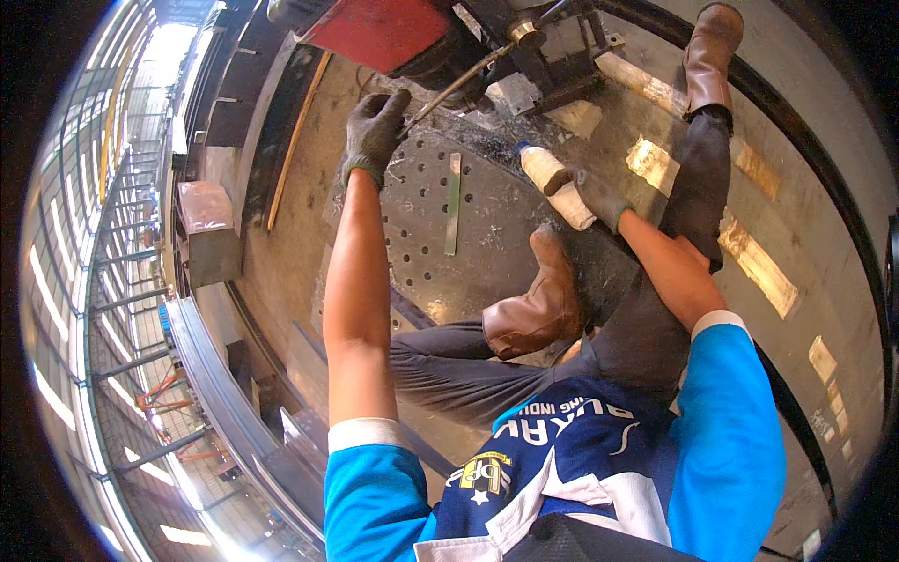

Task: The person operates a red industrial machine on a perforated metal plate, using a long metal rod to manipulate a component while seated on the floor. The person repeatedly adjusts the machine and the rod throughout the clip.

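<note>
My left hand (376,134), in a dark grey knitted glove, is closed at the lower end of a long thin metal rod (465,79). The rod slants up and right through a round brass-coloured fitting (527,35) on a dark machine (552,80). Lower and to the right, my right hand (596,195), gloved alike, has its fingers wrapped round a cream cylindrical bottle-like object (543,170) with a dark blue tip. That object lies tilted, its tip toward the machine; the fingers hide part of its middle.
A dark metal plate with rows of holes (398,225) lies before me, a narrow greenish strip (453,204) on it. A red panel (379,36) overhangs at the top. My brown boots (534,314) rest near the plate. A metal box (208,234) stands left.
</note>
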The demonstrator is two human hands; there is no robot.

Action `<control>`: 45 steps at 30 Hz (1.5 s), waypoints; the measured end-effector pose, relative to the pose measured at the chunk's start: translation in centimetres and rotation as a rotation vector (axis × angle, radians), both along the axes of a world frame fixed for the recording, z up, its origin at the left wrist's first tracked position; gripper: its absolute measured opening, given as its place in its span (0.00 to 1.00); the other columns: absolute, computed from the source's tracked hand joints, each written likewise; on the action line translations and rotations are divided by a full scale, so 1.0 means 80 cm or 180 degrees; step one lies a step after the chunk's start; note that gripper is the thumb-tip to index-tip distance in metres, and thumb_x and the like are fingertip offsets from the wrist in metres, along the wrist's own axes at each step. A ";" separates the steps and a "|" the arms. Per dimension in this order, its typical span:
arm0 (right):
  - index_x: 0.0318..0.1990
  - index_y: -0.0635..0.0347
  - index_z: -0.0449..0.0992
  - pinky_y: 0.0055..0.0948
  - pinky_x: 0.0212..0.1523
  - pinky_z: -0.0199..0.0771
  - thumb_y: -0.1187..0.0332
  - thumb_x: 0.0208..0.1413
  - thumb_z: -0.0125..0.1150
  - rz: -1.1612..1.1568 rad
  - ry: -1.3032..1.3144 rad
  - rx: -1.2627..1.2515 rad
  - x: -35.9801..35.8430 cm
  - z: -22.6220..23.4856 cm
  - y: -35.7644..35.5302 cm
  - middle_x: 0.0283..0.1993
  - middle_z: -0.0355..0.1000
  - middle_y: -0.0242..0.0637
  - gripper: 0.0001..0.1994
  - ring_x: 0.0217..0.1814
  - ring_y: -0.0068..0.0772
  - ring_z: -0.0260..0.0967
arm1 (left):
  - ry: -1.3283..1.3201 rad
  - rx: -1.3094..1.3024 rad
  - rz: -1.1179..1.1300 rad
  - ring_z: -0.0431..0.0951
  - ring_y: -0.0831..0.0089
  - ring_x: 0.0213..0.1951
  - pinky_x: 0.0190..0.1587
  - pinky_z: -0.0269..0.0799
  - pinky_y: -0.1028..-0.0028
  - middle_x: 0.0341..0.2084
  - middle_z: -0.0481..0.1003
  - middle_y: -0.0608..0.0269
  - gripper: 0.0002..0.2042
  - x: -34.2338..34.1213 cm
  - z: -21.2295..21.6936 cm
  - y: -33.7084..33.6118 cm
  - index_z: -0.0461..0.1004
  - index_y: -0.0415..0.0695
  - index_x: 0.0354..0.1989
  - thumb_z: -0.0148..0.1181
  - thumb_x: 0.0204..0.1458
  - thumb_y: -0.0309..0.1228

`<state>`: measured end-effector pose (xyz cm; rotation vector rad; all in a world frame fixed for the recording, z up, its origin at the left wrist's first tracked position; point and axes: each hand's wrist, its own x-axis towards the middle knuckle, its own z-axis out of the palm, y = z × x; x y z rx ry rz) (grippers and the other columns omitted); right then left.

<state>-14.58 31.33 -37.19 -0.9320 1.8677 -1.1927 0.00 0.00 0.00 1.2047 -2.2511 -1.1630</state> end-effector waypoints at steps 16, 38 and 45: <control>0.51 0.58 0.85 0.37 0.67 0.69 0.65 0.73 0.36 -0.0343 0.0009 -0.0267 0.007 0.016 -0.003 0.56 0.80 0.47 0.24 0.61 0.43 0.75 | 0.0018 -0.0066 0.0092 0.79 0.74 0.28 0.32 0.74 0.70 0.28 0.81 0.61 0.22 0.002 -0.012 -0.007 0.84 0.37 0.41 0.71 0.58 0.49; 0.61 0.59 0.78 0.45 0.69 0.69 0.56 0.76 0.39 0.0386 0.0011 0.0131 -0.014 -0.010 -0.009 0.64 0.75 0.52 0.23 0.66 0.51 0.71 | -0.0267 -0.0138 0.0112 0.80 0.74 0.31 0.33 0.78 0.70 0.33 0.82 0.62 0.20 0.002 -0.012 -0.004 0.84 0.38 0.44 0.71 0.62 0.46; 0.54 0.58 0.83 0.39 0.67 0.70 0.62 0.73 0.38 -0.0089 0.0050 0.0099 -0.001 -0.022 -0.012 0.58 0.80 0.47 0.22 0.62 0.42 0.75 | -0.0168 -0.0025 0.0077 0.80 0.73 0.30 0.33 0.78 0.70 0.35 0.83 0.61 0.20 0.003 -0.019 -0.009 0.84 0.38 0.45 0.71 0.62 0.46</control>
